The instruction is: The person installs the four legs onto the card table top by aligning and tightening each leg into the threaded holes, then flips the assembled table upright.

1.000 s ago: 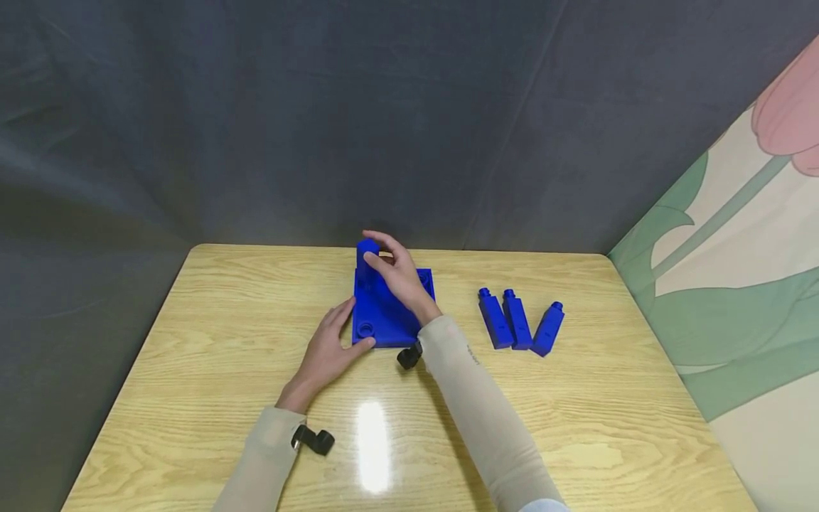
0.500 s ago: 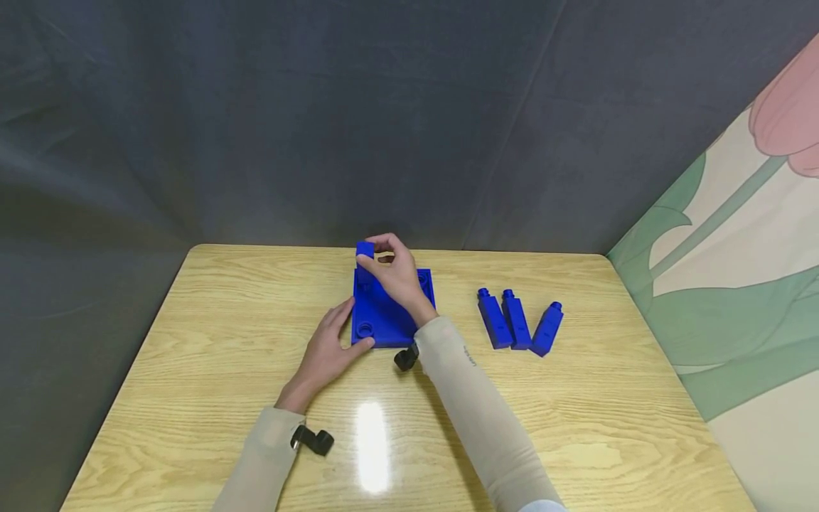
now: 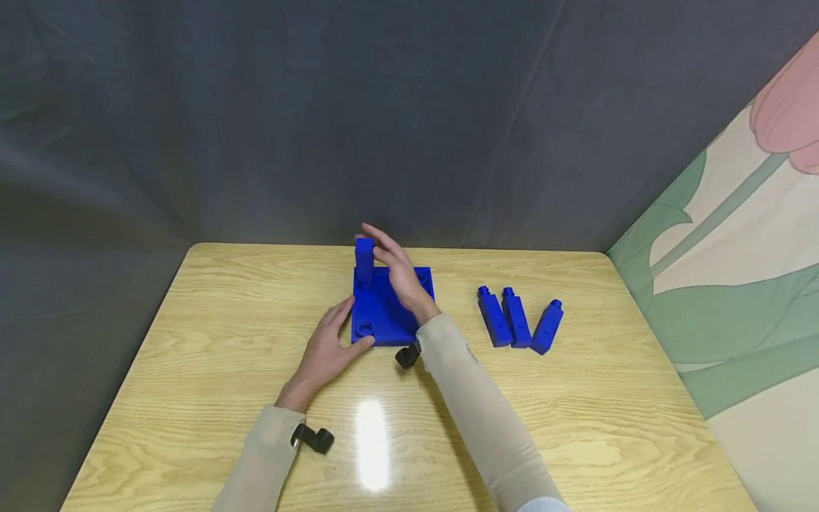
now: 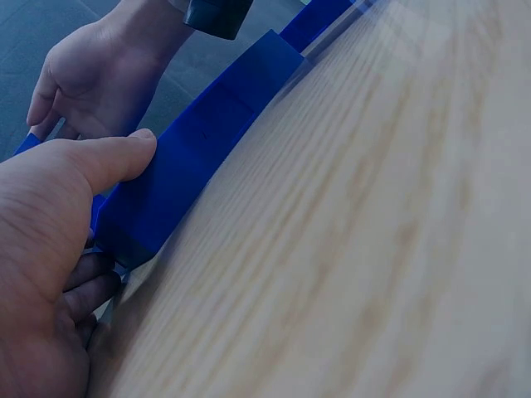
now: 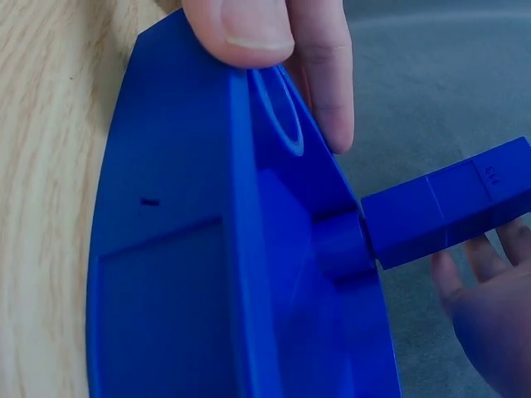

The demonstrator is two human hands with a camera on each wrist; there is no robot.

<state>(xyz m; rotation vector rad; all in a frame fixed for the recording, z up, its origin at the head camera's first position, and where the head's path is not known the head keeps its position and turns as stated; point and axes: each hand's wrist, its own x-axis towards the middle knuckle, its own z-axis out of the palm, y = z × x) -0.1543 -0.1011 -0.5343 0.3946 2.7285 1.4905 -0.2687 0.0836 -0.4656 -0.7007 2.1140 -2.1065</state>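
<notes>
Blue base plate [image 3: 384, 316] lies flat at table [image 3: 192, 341] centre, far half. Blue peg [image 3: 364, 260] stands upright in plate's far-left socket. Right hand [image 3: 399, 274] beside peg, fingers straight, grip loose, holding nothing. Left hand [image 3: 328, 348] steadies plate's near-left corner, thumb pressed on edge, fingers relaxed. Three loose blue pegs [image 3: 517, 323] lie right of plate, apart from it.

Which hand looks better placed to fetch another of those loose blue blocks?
Probably the right hand: it is open beside the standing post, nearer the three blocks. The left hand steadies the base plate.
</notes>
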